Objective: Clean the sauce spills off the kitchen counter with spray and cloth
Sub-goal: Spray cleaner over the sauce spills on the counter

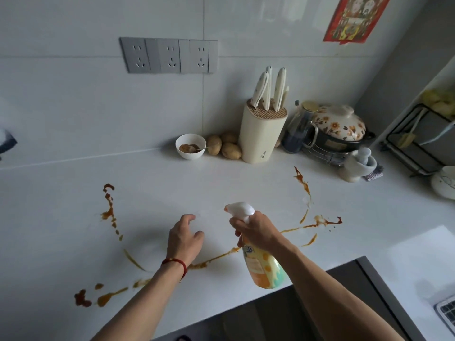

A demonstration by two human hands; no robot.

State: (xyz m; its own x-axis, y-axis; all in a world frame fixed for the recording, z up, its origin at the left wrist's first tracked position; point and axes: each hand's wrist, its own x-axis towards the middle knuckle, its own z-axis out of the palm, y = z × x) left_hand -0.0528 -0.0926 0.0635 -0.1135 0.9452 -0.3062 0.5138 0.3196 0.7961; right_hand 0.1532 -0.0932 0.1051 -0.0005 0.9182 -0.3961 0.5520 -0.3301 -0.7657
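Brown sauce spills streak the white counter (pixel 172 190): a trail at the left (pixel 110 212), blobs at the front left (pixel 82 298), a long line through the middle (pixel 216 258) and splashes at the right (pixel 320 220). My right hand (pixel 256 230) grips the neck of an orange and green spray bottle (pixel 263 267), held tilted above the counter with its white nozzle (pixel 240 209) pointing left. My left hand (pixel 183 238) hovers beside it over the counter, fingers loosely curled, holding nothing. No cloth is in view.
At the back stand a white bowl (pixel 190 146) of sauce with a spoon, potatoes (pixel 225 146), a knife block (pixel 262 134), a floral pot (pixel 338 129) on a wire stand and a mortar (pixel 359 166). A black rack (pixel 418 141) stands at the right.
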